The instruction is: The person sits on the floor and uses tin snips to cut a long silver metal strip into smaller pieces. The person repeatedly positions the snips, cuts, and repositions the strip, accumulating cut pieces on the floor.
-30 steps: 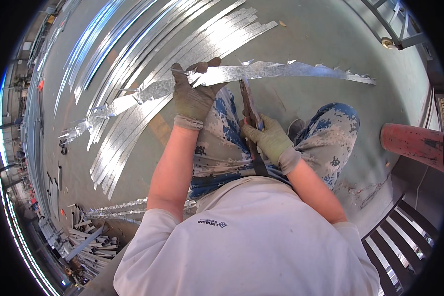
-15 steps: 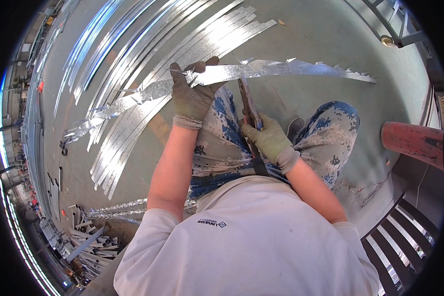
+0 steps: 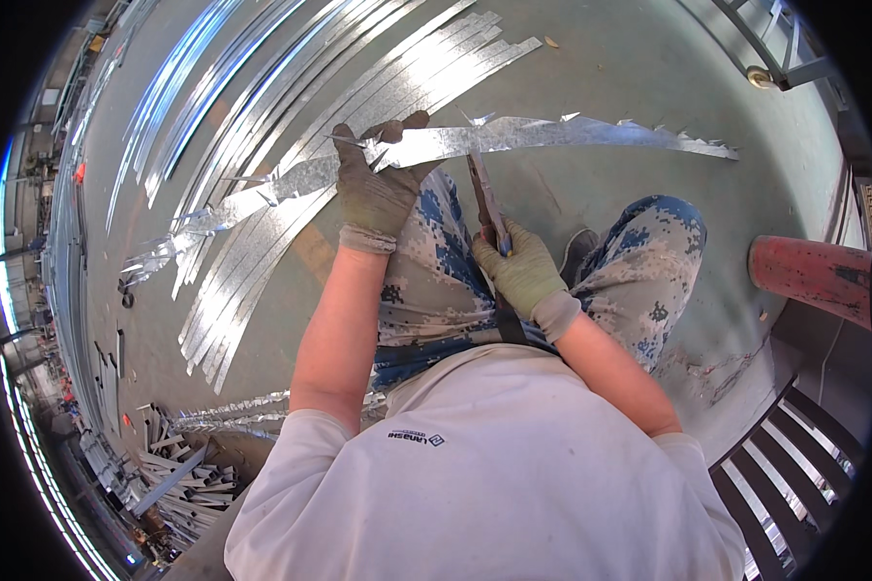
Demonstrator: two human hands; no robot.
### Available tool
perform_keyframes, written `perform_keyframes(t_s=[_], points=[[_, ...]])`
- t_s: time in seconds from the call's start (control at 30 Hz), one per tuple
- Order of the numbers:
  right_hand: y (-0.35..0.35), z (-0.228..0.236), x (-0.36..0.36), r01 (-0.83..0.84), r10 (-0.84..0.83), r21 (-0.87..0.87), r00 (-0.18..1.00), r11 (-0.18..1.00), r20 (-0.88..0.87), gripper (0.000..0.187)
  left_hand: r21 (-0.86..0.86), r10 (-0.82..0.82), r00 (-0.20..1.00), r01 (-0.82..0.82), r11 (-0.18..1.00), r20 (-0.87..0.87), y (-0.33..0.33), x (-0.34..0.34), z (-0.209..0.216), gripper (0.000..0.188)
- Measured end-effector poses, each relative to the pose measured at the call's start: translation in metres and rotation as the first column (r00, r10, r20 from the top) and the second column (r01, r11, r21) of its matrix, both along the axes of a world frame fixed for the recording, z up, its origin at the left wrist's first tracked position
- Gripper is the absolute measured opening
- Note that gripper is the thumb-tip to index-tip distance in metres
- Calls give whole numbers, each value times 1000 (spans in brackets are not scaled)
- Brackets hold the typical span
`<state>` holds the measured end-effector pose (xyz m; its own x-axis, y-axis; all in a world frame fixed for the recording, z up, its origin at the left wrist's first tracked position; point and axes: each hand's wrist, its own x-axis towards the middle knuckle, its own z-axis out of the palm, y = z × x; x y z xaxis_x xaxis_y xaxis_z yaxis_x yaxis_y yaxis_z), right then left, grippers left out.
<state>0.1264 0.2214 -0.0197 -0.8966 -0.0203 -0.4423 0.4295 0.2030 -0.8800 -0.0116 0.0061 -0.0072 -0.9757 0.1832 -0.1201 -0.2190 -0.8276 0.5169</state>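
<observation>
Across the grey-green floor [image 3: 601, 107], long loose metal strips [image 3: 252, 320] lie side by side in a fan to the person's left, beyond the white shirt [image 3: 484, 474] and the bent knees in camouflage trousers [image 3: 649, 242]. A jagged metal strip [image 3: 446, 145], spiked with sharp cut tabs along its length, runs crosswise in front of the knees, its left part passing in front of the loose ones. A dark slatted seat [image 3: 794, 445] stands at the lower right, with a red cylinder [image 3: 809, 276] above it and a heap of metal offcuts [image 3: 189, 484] at the lower left.

The left forearm reaches almost straight ahead, leaning slightly inward. The gloved left hand [image 3: 378, 184] lies under the jagged strip, wrist in line with the forearm; its fingers are curled about the metal, tips showing past the far edge, though how firmly they press cannot be told. The right forearm slants inward from an elbow set wide. The gloved right hand [image 3: 523, 266], nearer the body, has its fingers wrapped round the handles of hand snips [image 3: 484, 194], whose tip points away and meets the strip's near edge.
</observation>
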Motion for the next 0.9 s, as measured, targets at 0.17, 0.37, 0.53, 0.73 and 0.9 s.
perform_keyframes(t_s=[0.17,0.37,0.53,0.73,0.9], points=[[-1,5,0,-1,1,13,1000,1000,7,56,49,-13,1000,13,999,-10,-1,-1,-2,80],[-4,-10,3,32,-32,-20,999,999,7,56,13,-6,1000,6,1000,-1,0,-1,0,79],[-4,-20,4,22,-27,-82,998,996,-63,56,-10,-8,1000,7,1000,-25,1,1,2,78],[0,22,-2,137,-38,-358,962,923,269,32,-37,-19,999,18,999,-47,0,2,2,76],[3,19,1,116,-37,-386,978,915,207,46,-21,-18,999,17,1000,-43,-1,3,2,74]])
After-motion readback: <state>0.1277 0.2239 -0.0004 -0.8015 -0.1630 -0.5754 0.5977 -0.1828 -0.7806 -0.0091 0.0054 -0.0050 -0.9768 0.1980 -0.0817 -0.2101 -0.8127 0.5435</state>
